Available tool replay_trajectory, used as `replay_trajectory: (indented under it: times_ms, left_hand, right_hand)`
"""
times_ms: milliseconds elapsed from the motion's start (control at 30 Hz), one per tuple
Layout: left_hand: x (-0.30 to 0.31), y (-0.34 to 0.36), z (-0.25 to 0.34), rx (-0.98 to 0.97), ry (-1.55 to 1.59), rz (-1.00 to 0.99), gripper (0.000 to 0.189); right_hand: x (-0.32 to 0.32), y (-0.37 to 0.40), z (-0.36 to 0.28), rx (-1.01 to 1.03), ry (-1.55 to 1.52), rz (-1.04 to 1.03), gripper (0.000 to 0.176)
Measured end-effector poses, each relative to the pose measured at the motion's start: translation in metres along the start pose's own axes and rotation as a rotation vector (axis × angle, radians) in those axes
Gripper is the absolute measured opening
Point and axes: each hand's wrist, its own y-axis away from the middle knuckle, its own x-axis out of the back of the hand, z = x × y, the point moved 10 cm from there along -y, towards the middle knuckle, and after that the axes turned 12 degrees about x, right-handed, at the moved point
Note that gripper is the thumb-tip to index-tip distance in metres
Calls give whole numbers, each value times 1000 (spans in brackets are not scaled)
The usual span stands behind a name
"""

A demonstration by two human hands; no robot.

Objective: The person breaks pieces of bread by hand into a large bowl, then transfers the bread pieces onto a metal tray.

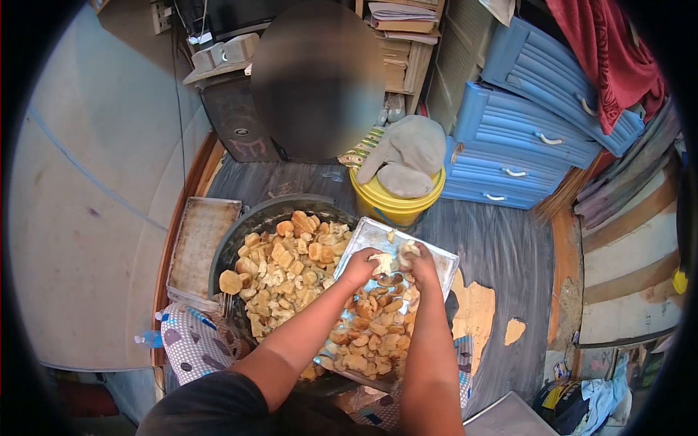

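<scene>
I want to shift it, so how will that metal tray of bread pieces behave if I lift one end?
The metal tray looks thin and seems propped on the big bowl, so it may tip or flex. The bread pieces lie loose, so they would likely slide off. They look light.

The bread pieces (363, 341) were golden-brown on the crust and pale cream where torn. The tray (371, 236) under them was shiny silver, and the big pan (243, 232) beside it was dark grey. The bucket (392, 207) was bright yellow, the mitts (407, 156) a dull beige-grey. The drawers (523, 131) were blue with white handles, the hanging cloth (611, 51) deep red. A white fabric (193, 341) bore purple-grey spots. The floor (509, 247) was streaky grey with tan patches.
</scene>
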Motion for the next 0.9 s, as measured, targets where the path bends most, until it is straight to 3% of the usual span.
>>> replay_trajectory:
  times_ms: [33, 67, 133, 200, 267, 300, 333, 367, 400, 467, 533, 600, 667, 733, 767, 867, 900]
  left_hand:
    - [2, -2, -1, 3, -14, -10, 24]
    - [2, -4, -2, 2, -10, -10, 24]
    - [2, -3, 12, -130, -111, 28, 22]
    - [4, -1, 22, -159, -191, 53, 24]
    - [-2, -5, 5, 98, -118, -93, 22]
    - [0, -6, 3, 100, -120, -96, 22]
    - [1, -7, 8, 27, -415, -45, 21]
    - [1, -7, 11, -48, -709, 9, 21]
    - [0, -6, 8, -46, -712, 10, 21]
    - [-7, 4, 9, -195, -903, 54, 22]
    - [-11, 3, -6, -122, -916, -25, 26]
    - [-15, 9, 1, -239, -983, 53, 28]
    - [-18, 8, 7, -238, -953, 63, 38]
    - [-4, 17, 41, -344, -722, 303, 49]
    - [-8, 15, 48, -406, -685, 274, 53]
    - [-17, -9, 49, -425, -529, 111, 45]
    - [-14, -23, 40, -284, -549, 50, 31]
  right_hand:
    - [-19, 9, 1, -108, -99, -126, 55]
    - [-26, 17, -6, -108, -96, -127, 55]
    - [-61, 37, -19, -126, -96, -320, 59]
    - [-59, 28, -15, -104, -171, -289, 57]
    - [-49, 13, -14, 40, -41, -272, 47]
    - [-46, 12, -23, 140, 84, -234, 39]
    - [-41, 7, -18, 141, 83, -230, 39]
    - [-25, -2, -19, 241, 276, -143, 40]
    - [-14, -4, -30, 338, 467, -56, 41]
    - [-12, -4, -20, 293, 409, -71, 46]
    - [-11, -2, -8, 152, 258, -57, 47]
    - [-8, -5, -4, 165, 275, -57, 45]
    - [-9, -9, 2, 196, 301, -71, 40]
    - [-16, 5, -24, 190, 244, -29, 35]
    - [-24, 5, -26, 185, 217, -99, 32]
    - [-35, 3, -33, 228, 183, -197, 28]
    - [-38, 3, -38, 274, 177, -225, 27]
